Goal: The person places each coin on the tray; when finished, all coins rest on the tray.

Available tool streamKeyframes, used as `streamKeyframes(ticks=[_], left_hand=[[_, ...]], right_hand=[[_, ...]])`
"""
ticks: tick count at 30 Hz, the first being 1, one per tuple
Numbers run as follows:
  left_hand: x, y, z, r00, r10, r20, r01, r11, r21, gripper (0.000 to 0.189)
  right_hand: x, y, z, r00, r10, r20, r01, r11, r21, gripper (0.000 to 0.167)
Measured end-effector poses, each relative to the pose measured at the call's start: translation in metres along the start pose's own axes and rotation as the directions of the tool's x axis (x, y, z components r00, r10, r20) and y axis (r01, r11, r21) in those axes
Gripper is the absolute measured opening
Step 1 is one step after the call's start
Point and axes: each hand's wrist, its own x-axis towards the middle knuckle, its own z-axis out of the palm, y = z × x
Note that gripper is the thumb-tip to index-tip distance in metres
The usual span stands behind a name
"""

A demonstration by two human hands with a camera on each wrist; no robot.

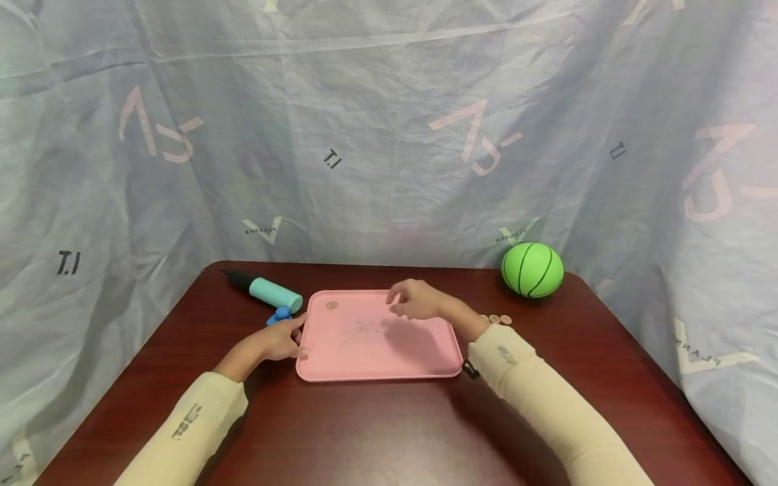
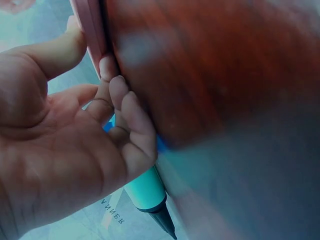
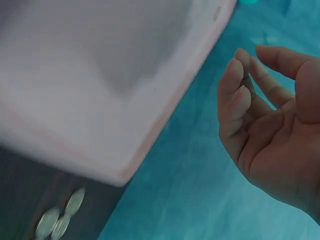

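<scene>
A pink tray (image 1: 365, 364) lies on the dark red table. At its left edge my left hand (image 1: 278, 341) grips the rim, thumb on the upper side and fingertips at the underside, as the left wrist view shows. My right hand (image 1: 418, 300) hovers over the right half of the tray, casting a shadow on it. Its fingers are loosely bent, and the right wrist view shows nothing between thumb and fingertips (image 3: 234, 70). One coin (image 1: 331, 305) lies in the tray's far left corner. Three coins (image 1: 506, 319) lie on the table past its right side, partly behind my right forearm.
A turquoise pen-shaped object (image 1: 273, 293) with a black tip lies at the back left. Beside it, near my left hand, is a small blue object (image 1: 281, 315). A green basketball (image 1: 532, 270) sits at the back right. Grey printed cloth (image 1: 389, 169) hangs behind the table (image 1: 365, 432).
</scene>
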Motion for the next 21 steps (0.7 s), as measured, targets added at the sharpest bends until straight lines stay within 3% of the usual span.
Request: streamKeyframes(ticks=[7, 12, 16, 21], left_hand=[[-0.002, 0.002, 0.000, 1.000, -0.006, 0.014, 0.006, 1.000, 0.025, 0.091], [-0.006, 0.001, 0.003, 1.000, 0.010, 0.007, -0.010, 1.000, -0.006, 0.090], [-0.006, 0.002, 0.004, 1.000, 0.025, 0.002, -0.025, 1.000, -0.001, 0.091], [-0.008, 0.000, 0.003, 1.000, 0.030, -0.001, -0.030, 1.000, -0.002, 0.092]], right_hand=[[-0.049, 0.035, -0.025, 0.993, 0.020, -0.121, -0.028, 0.997, -0.069, 0.019], [-0.076, 0.064, -0.034, 0.984, 0.085, -0.158, -0.103, 0.989, -0.106, 0.018], [-0.089, 0.086, -0.040, 0.973, 0.150, -0.177, -0.171, 0.979, -0.111, 0.018], [-0.092, 0.105, -0.041, 0.969, 0.203, -0.144, -0.217, 0.972, -0.089, 0.021]])
